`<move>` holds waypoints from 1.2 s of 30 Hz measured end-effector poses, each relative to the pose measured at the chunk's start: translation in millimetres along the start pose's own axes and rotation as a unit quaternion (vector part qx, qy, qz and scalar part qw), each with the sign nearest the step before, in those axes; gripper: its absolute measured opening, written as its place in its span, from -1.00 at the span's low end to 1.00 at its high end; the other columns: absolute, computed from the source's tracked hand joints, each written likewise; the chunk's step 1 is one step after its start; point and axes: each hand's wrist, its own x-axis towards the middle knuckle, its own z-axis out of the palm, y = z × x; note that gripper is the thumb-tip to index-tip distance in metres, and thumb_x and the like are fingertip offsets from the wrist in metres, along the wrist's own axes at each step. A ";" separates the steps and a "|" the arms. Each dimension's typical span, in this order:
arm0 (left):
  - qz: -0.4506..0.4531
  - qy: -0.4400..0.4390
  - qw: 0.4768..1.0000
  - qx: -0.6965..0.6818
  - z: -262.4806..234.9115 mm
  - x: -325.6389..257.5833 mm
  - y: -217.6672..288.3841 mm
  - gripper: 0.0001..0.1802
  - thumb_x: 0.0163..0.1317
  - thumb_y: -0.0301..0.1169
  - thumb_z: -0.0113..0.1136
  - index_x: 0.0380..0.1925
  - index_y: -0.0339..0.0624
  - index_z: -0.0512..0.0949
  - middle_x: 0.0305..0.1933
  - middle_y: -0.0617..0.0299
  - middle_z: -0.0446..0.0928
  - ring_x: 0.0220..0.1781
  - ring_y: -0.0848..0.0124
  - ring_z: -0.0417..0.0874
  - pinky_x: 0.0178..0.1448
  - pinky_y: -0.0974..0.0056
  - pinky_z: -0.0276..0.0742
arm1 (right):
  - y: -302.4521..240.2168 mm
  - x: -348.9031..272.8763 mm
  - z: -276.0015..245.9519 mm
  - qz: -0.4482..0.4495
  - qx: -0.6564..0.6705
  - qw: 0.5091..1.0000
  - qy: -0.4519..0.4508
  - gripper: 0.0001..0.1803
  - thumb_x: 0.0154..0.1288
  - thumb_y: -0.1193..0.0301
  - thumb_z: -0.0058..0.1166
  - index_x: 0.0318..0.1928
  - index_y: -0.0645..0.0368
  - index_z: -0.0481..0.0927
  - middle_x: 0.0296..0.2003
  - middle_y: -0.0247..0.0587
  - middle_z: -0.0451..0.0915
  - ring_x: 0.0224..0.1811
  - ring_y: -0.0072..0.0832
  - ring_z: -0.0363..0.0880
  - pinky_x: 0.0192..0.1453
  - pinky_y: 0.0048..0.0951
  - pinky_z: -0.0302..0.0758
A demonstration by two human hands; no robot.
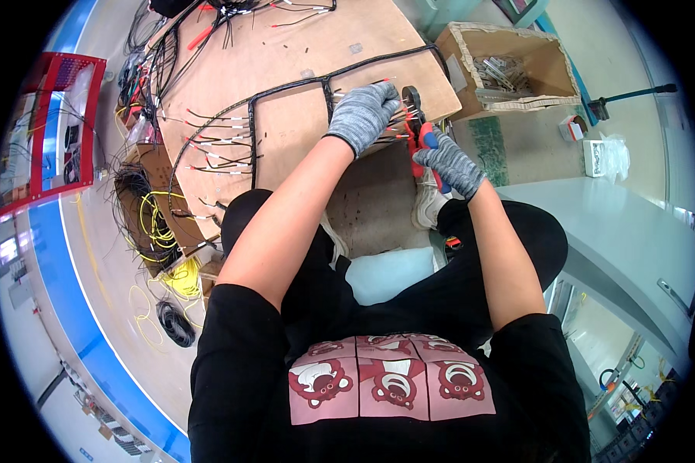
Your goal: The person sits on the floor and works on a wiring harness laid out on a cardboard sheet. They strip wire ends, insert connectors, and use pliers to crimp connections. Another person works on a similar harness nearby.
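Note:
My left hand [365, 117], in a grey knitted glove, is closed round thin wires at the right part of the board. Red-tipped wire ends [398, 116] stick out beside its fingers. My right hand [452, 163], gloved the same way, grips crimping pliers [415, 137] with red and blue handles. Their dark jaws point away from me, close to the wire ends; whether a wire lies between them I cannot tell. The wires branch off a black-wrapped wire harness [286, 87] that lies across the wooden board [301, 139]. More branches with white labels and red tips spread at its left.
At the right of the board stands a cardboard box [510, 65] with metal parts inside. Loose black cables [162, 65] hang at the board's left edge. Yellow cable [181, 278] and a black coil [175, 324] lie lower left. A grey cabinet [594, 224] is at my right.

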 end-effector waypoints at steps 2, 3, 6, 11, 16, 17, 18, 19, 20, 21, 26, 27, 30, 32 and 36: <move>0.011 0.005 1.000 -0.011 0.8 0.7 -2.7 -0.70 0.20 -0.19 0.08 -0.25 -0.18 0.57 -0.28 0.00 0.59 -0.20 0.07 0.60 -0.06 0.12 0.48 | 1.9 1.0 0.5 -0.002 0.016 1.000 -0.005 -0.47 0.00 0.35 0.16 0.00 0.25 0.34 -0.34 -0.14 0.46 -0.37 -0.38 0.45 -0.34 -0.39 0.48; 0.011 0.002 1.000 -0.009 1.4 1.1 -3.9 -0.70 0.20 -0.19 0.08 -0.26 -0.18 0.57 -0.27 0.00 0.59 -0.20 0.07 0.59 -0.06 0.12 0.48 | 2.3 1.5 1.0 -0.002 0.024 1.000 -0.008 -0.47 0.00 0.35 0.16 0.00 0.25 0.34 -0.34 -0.14 0.46 -0.37 -0.38 0.45 -0.36 -0.39 0.48; 0.014 0.002 1.000 0.004 2.2 1.2 -4.1 -0.70 0.21 -0.19 0.07 -0.26 -0.18 0.56 -0.27 0.01 0.59 -0.19 0.07 0.59 -0.06 0.11 0.48 | -2.7 1.4 0.4 -0.009 -0.029 1.000 -0.002 -0.47 -0.01 0.35 0.15 0.00 0.25 0.34 -0.34 -0.12 0.46 -0.37 -0.36 0.45 -0.33 -0.38 0.48; 0.022 0.001 1.000 0.011 2.7 1.6 -5.3 -0.70 0.22 -0.19 0.05 -0.24 -0.19 0.55 -0.26 0.00 0.59 -0.17 0.06 0.59 -0.05 0.10 0.48 | -8.2 1.1 0.6 -0.007 -0.076 0.997 0.006 -0.48 -0.04 0.37 0.14 -0.02 0.27 0.34 -0.34 -0.08 0.46 -0.36 -0.33 0.45 -0.25 -0.34 0.47; 0.023 -0.001 1.000 0.020 1.9 1.8 -3.7 -0.69 0.21 -0.20 0.06 -0.25 -0.21 0.55 -0.26 -0.03 0.58 -0.17 0.05 0.59 -0.06 0.09 0.48 | -21.6 -5.1 1.7 0.007 -0.105 0.994 0.002 -0.49 -0.03 0.37 0.14 -0.04 0.30 0.35 -0.35 -0.08 0.47 -0.36 -0.33 0.45 -0.22 -0.34 0.46; 0.021 -0.004 0.999 0.026 1.3 1.7 -2.0 -0.69 0.21 -0.20 0.07 -0.24 -0.21 0.55 -0.26 -0.04 0.58 -0.17 0.05 0.59 -0.06 0.09 0.48 | -26.5 -9.0 3.0 0.003 -0.105 0.994 0.006 -0.51 0.00 0.34 0.14 -0.06 0.31 0.36 -0.37 -0.08 0.48 -0.37 -0.34 0.44 -0.22 -0.34 0.46; 0.024 -0.002 0.999 0.024 0.9 1.4 -1.4 -0.69 0.21 -0.20 0.07 -0.25 -0.22 0.55 -0.26 -0.05 0.58 -0.17 0.04 0.59 -0.06 0.09 0.48 | -29.5 -11.6 3.9 -0.001 -0.105 0.994 0.010 -0.51 0.02 0.32 0.15 -0.07 0.32 0.36 -0.38 -0.09 0.48 -0.37 -0.35 0.43 -0.23 -0.35 0.45; 0.026 -0.001 0.999 0.023 0.8 1.3 -1.6 -0.69 0.21 -0.20 0.07 -0.25 -0.22 0.55 -0.26 -0.05 0.58 -0.17 0.04 0.59 -0.06 0.09 0.48 | -30.8 -12.5 4.6 -0.006 -0.103 0.995 0.013 -0.51 0.02 0.32 0.15 -0.06 0.32 0.36 -0.38 -0.08 0.48 -0.37 -0.35 0.42 -0.23 -0.35 0.45; 0.029 0.001 0.999 0.023 0.5 1.1 -1.8 -0.69 0.20 -0.21 0.07 -0.25 -0.23 0.55 -0.26 -0.06 0.57 -0.17 0.04 0.58 -0.07 0.09 0.48 | -31.8 -13.3 5.2 -0.011 -0.101 0.995 0.017 -0.50 0.02 0.32 0.15 -0.05 0.31 0.35 -0.38 -0.08 0.47 -0.38 -0.34 0.42 -0.23 -0.35 0.45; 0.026 -0.004 0.999 0.023 0.2 0.9 -2.1 -0.69 0.20 -0.21 0.08 -0.24 -0.23 0.55 -0.26 -0.06 0.57 -0.17 0.03 0.58 -0.07 0.09 0.48 | -32.2 -13.6 5.7 -0.016 -0.098 0.995 0.020 -0.49 0.02 0.32 0.15 -0.04 0.31 0.34 -0.38 -0.08 0.47 -0.38 -0.34 0.42 -0.23 -0.35 0.45; 0.029 0.003 0.999 0.029 2.0 1.6 -3.6 -0.67 0.19 -0.21 0.08 -0.21 -0.24 0.55 -0.25 -0.07 0.57 -0.17 0.02 0.58 -0.06 0.10 0.48 | -20.0 -5.2 4.8 -0.013 -0.122 0.992 0.008 -0.51 0.02 0.32 0.15 -0.05 0.30 0.35 -0.38 -0.08 0.46 -0.38 -0.34 0.41 -0.24 -0.34 0.45; 0.029 0.002 0.999 0.027 2.7 1.9 -4.3 -0.66 0.19 -0.20 0.09 -0.20 -0.25 0.55 -0.24 -0.07 0.57 -0.17 0.03 0.58 -0.06 0.10 0.48 | -16.4 -4.1 4.6 -0.021 -0.133 0.991 0.011 -0.51 0.02 0.32 0.15 -0.05 0.29 0.35 -0.39 -0.09 0.46 -0.39 -0.34 0.41 -0.25 -0.34 0.45; 0.029 0.002 0.999 0.020 4.2 2.7 -6.1 -0.66 0.19 -0.20 0.09 -0.19 -0.25 0.55 -0.23 -0.07 0.57 -0.16 0.03 0.58 -0.05 0.10 0.48 | -9.2 -2.5 3.2 -0.034 -0.145 0.989 0.003 -0.52 0.02 0.33 0.14 -0.06 0.30 0.35 -0.40 -0.10 0.46 -0.41 -0.35 0.41 -0.27 -0.33 0.45; 0.029 0.007 0.999 0.017 5.6 2.1 -6.8 -0.66 0.19 -0.20 0.09 -0.20 -0.25 0.55 -0.24 -0.08 0.57 -0.16 0.02 0.58 -0.06 0.10 0.48 | -14.3 -4.6 2.9 -0.029 -0.136 0.990 -0.011 -0.52 0.01 0.34 0.13 -0.06 0.30 0.36 -0.41 -0.11 0.45 -0.42 -0.35 0.40 -0.27 -0.33 0.45; 0.025 0.000 0.999 0.024 4.0 1.3 -5.6 -0.68 0.19 -0.22 0.08 -0.23 -0.25 0.55 -0.25 -0.08 0.57 -0.18 0.01 0.58 -0.07 0.09 0.48 | -27.8 -10.1 4.6 -0.009 -0.146 0.989 -0.004 -0.53 0.00 0.33 0.12 -0.07 0.29 0.36 -0.41 -0.10 0.46 -0.42 -0.32 0.43 -0.27 -0.30 0.46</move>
